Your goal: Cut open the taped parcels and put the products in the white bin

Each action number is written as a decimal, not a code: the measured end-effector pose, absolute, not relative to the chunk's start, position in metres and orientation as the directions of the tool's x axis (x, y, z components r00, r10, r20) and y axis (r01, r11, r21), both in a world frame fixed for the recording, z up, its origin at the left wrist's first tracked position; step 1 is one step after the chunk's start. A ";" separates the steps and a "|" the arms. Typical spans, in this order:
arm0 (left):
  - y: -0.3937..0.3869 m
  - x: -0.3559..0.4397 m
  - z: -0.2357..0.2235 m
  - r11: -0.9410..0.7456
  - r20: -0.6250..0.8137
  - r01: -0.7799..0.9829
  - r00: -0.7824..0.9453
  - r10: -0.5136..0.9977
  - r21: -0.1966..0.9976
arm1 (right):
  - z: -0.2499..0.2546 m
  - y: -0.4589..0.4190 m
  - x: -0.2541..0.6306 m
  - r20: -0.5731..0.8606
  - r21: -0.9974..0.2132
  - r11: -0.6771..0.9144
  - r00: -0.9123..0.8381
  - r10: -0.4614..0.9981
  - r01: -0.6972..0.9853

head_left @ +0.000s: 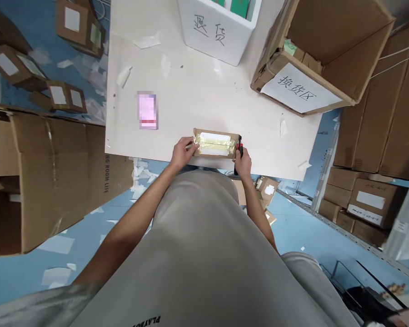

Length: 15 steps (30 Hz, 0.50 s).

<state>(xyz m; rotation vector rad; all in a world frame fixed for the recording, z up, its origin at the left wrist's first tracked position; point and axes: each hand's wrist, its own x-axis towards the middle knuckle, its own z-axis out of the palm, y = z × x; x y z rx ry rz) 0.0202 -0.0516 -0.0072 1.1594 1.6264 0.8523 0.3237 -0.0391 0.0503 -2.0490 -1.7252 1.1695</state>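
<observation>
A small cardboard box (pixel 215 143) lies near the front edge of the white table, with white labels and clear yellowish tape across its top. My left hand (pixel 182 153) is closed on the box's left end, thumb on the top. At the right end, my right hand (pixel 244 162) is closed around a black and red box cutter (pixel 239 151). The cutter is right beside the box end, and my fingers hide part of it; I cannot tell whether its blade is out.
On the table (pixel 177 104) are a blurred pink item (pixel 147 110), a white foam bin (pixel 218 38) and a large open carton (pixel 303 88) with small boxes inside. Big cartons (pixel 68 172) stand at left. Shelves with boxes (pixel 364 200) are at right. Paper scraps litter the blue floor.
</observation>
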 end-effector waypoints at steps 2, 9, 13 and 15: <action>-0.048 0.026 -0.012 0.306 -0.283 0.289 -0.117 0.952 0.907 | 0.056 -0.034 0.328 -0.415 -0.582 -0.299 0.040 0.909 0.757; -0.048 0.022 -0.011 0.242 -0.233 0.283 -0.067 0.970 0.928 | 0.094 -0.017 0.308 -0.338 -0.478 -0.092 -0.086 0.937 0.874; -0.048 0.018 -0.021 0.244 -0.241 0.230 -0.042 0.970 0.942 | 0.108 -0.003 0.272 -0.440 -0.461 0.156 -0.378 0.814 0.873; -0.047 0.016 -0.026 0.244 -0.244 0.217 -0.028 0.969 0.945 | 0.110 0.005 0.253 -0.492 -0.418 0.257 -0.455 0.742 0.872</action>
